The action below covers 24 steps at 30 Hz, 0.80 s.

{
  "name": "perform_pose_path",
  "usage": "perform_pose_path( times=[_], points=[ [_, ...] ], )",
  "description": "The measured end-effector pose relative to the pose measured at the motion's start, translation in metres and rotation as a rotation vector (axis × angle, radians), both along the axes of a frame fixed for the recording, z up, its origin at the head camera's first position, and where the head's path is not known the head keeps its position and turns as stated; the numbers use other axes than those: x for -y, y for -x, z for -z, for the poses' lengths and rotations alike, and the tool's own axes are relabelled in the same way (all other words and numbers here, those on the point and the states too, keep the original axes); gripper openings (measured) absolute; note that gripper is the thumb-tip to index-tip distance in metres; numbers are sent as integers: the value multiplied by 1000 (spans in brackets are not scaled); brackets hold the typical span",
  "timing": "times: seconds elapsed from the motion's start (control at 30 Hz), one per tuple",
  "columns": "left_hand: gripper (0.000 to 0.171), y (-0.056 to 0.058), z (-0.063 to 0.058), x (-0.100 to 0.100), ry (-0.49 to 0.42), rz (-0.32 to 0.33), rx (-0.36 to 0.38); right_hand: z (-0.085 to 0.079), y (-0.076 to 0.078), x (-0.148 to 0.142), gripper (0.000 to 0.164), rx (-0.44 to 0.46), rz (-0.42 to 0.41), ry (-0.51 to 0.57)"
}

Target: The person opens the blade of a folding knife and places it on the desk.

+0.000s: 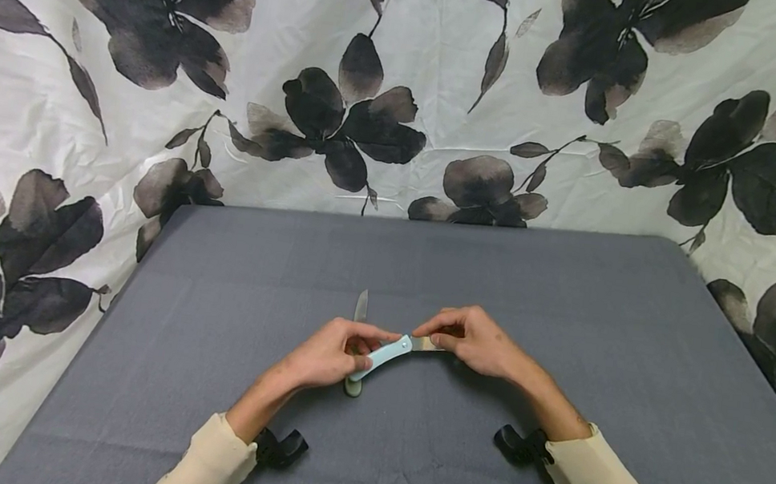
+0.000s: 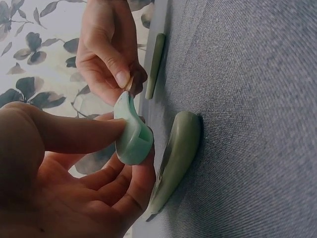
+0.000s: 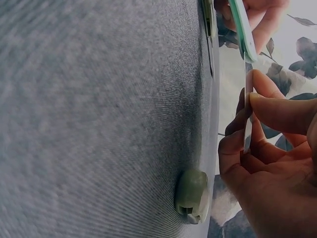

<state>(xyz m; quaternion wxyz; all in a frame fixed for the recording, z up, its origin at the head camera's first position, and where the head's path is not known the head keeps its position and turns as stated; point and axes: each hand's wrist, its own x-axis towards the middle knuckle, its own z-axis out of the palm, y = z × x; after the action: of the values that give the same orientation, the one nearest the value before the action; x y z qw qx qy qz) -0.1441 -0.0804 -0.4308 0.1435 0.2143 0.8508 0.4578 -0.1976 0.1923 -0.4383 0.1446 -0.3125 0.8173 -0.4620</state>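
My left hand [image 1: 329,354] grips the mint-coloured handle [image 1: 384,357] of a folding knife, thumb on its side. The knife's blade [image 1: 427,344] is swung out, and my right hand [image 1: 480,344] pinches it between thumb and fingers. Both hands hold this knife just above the cloth. Beneath the left hand lies a second folding knife with an olive-green handle [image 2: 184,144]; its blade [image 1: 361,307] is out and points away from me. A further olive-green handle [image 3: 192,194] rests on the cloth near the right hand, mostly hidden by that hand in the head view.
A grey cloth [image 1: 269,260] covers the table, slightly creased at the front. Behind and beside it hangs a white sheet [image 1: 455,48] with dark flowers. Black camera mounts [image 1: 283,449] sit at both wrists.
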Motion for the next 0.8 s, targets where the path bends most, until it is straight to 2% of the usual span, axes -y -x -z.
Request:
perform_pose_path(
  times=[0.23, 0.8],
  points=[
    [52, 0, 0, 2, 1, 49, 32, -2, 1, -1, 23, -8, -42, -21],
    [52, -1, 0, 1, 50, 98, 28, -4, 0, -2, 22, -2, -92, -52]
  ],
)
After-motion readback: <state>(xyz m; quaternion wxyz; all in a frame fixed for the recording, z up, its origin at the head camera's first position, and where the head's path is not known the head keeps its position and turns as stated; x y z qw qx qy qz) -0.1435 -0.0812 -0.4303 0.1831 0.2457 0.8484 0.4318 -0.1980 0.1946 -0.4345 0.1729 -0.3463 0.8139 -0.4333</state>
